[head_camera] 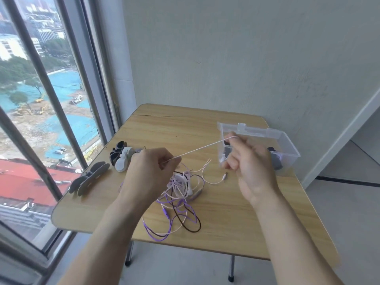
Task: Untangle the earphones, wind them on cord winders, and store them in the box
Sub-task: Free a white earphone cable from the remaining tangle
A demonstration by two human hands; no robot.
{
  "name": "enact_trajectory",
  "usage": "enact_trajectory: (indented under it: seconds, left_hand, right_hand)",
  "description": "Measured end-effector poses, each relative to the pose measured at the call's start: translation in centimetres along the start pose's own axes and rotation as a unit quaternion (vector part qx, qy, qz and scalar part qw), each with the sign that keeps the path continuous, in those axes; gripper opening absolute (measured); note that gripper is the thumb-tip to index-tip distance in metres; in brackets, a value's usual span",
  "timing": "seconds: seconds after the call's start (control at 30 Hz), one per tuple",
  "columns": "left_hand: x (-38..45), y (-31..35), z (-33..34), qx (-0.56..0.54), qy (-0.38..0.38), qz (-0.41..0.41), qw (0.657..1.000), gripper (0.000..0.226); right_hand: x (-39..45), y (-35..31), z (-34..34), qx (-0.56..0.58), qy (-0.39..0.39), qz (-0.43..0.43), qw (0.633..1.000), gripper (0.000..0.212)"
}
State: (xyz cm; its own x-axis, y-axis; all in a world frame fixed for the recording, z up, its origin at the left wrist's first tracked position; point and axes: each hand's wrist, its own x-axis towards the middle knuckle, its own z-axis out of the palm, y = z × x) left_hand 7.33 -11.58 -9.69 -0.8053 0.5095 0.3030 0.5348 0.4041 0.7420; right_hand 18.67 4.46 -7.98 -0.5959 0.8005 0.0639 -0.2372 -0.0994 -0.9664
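Note:
A tangle of earphone cords [181, 194] in purple, pale pink and dark brown lies mid-table. My left hand [150, 171] and my right hand [246, 161] hover above it and pinch one pale pink cord [199, 150], stretched taut between them. That cord's plug end [224, 177] rests on the table below my right hand. Butterfly-shaped cord winders lie to the left: a grey one [88, 178], a white one [123, 160] and a dark one [117, 151]. A clear plastic box [287, 148] stands at the right behind my right hand, with dark items inside.
The wooden folding table [164, 128] stands in a corner, with a window [41, 99] on the left and a wall behind. The box sits close to the table's right edge. The cord tangle reaches close to the near table edge.

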Motion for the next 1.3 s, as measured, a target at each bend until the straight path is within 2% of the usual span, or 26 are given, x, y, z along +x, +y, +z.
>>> enact_trajectory:
  seconds: [0.1, 0.17, 0.23, 0.3, 0.37, 0.43, 0.47, 0.53, 0.57, 0.6, 0.67, 0.7, 0.77, 0.83, 0.9, 1.0, 1.13, 1.3]
  left_hand:
    - [0.2, 0.3, 0.2, -0.002, 0.028, 0.008, 1.0, 0.011]
    - [0.4, 0.0, 0.5, 0.035, -0.001, 0.022, 0.999, 0.006]
    - [0.4, -0.6, 0.9, 0.098, -0.043, 0.037, 0.994, 0.005]
    - [0.4, -0.9, 1.1, 0.117, -0.053, 0.043, 0.991, 0.015]
    - [0.4, -0.8, 0.8, 0.094, -0.029, 0.051, 0.994, 0.025]
    - [0.5, -0.6, 0.4, 0.066, 0.0, 0.044, 0.997, 0.03]
    - [0.5, -0.6, 0.1, 0.052, 0.009, 0.035, 0.998, 0.029]
    - [0.4, -0.5, -0.2, 0.03, 0.012, 0.022, 0.999, 0.02]
    - [0.5, -0.5, -0.3, 0.019, 0.012, 0.018, 1.0, 0.015]
    - [0.5, -0.6, -0.4, 0.005, 0.011, 0.014, 1.0, 0.013]
    - [0.5, -0.6, -0.7, -0.029, 0.001, 0.005, 1.0, 0.01]
    - [0.5, -0.5, -0.8, -0.042, -0.007, 0.001, 0.999, 0.008]
    - [0.4, -0.4, -0.9, -0.057, -0.02, -0.001, 0.998, 0.006]
    - [0.3, -0.4, -1.1, -0.076, -0.051, -0.005, 0.996, 0.011]
    - [0.3, -0.2, -1.4, -0.11, -0.109, -0.026, 0.988, 0.016]
    - [0.1, 0.2, -1.8, -0.173, -0.149, -0.043, 0.973, 0.018]
    - [0.0, 0.3, -2.0, -0.212, -0.074, -0.005, 0.974, 0.016]
    - [0.5, 0.1, -2.4, -0.29, 0.105, 0.021, 0.951, 0.018]
  right_hand:
    - [0.2, -1.2, -0.9, 0.142, -0.042, 0.105, 0.983, 0.031]
    - [0.1, -1.5, -1.4, 0.234, -0.095, 0.164, 0.954, 0.039]
    - [0.0, -1.7, -1.9, 0.303, -0.128, 0.182, 0.927, 0.044]
    - [0.0, -2.0, -2.2, 0.301, -0.13, 0.183, 0.927, 0.047]
    - [0.2, -2.1, -2.6, 0.203, -0.09, 0.169, 0.96, 0.048]
    - [0.4, -1.9, -2.9, 0.049, -0.034, 0.126, 0.99, 0.04]
    - [0.4, -1.7, -3.0, -0.038, -0.017, 0.099, 0.994, 0.034]
    - [0.4, -1.2, -3.1, -0.2, -0.01, 0.071, 0.977, 0.023]
    - [0.3, -1.1, -3.1, -0.253, -0.017, 0.065, 0.965, 0.01]
    - [0.1, -1.0, -3.0, -0.283, -0.023, 0.064, 0.957, 0.012]
    - [0.1, -0.7, -2.9, -0.305, -0.04, 0.066, 0.949, 0.04]
    - [0.1, -0.5, -2.8, -0.315, -0.048, 0.066, 0.945, 0.045]
    - [-0.1, -0.1, -2.3, -0.349, -0.061, 0.035, 0.935, 0.039]
    - [-0.4, 0.5, -1.6, -0.367, -0.079, -0.048, 0.926, 0.031]
    - [-0.7, 1.3, -1.1, -0.377, -0.143, -0.111, 0.908, 0.031]
    - [-1.2, 2.1, -0.1, -0.386, -0.231, -0.083, 0.889, 0.03]
    - [-0.8, 3.0, 0.4, -0.416, -0.224, -0.116, 0.874, 0.002]
    - [-0.3, 2.2, -0.4, -0.481, -0.151, -0.122, 0.855, 0.01]
